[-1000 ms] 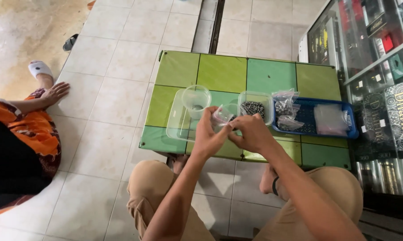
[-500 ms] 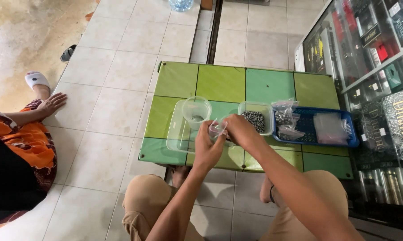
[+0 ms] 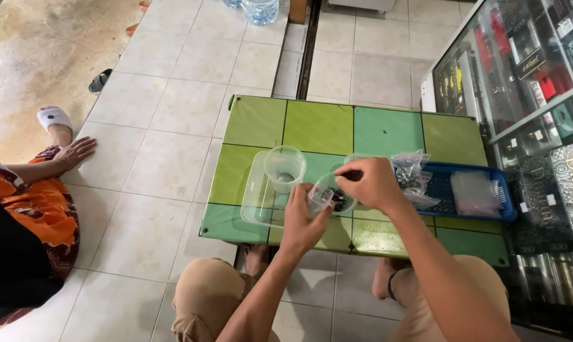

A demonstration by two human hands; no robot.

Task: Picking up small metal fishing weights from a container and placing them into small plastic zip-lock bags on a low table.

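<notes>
Left hand [image 3: 302,218]: fingers clamped on a small clear bag [image 3: 321,195], held just above the table's [image 3: 318,123] near half. Right hand [image 3: 370,183]: fingertips pinched together at the bag's mouth, above a small cup [image 3: 337,193] of dark pieces. Clear tray [image 3: 256,199] with a tall cup [image 3: 284,168] standing in it, left of the hands. Blue basket [image 3: 483,209] with filled bags [image 3: 412,174], to the right. Another person's hand [image 3: 76,152] rests on the floor, far left.
</notes>
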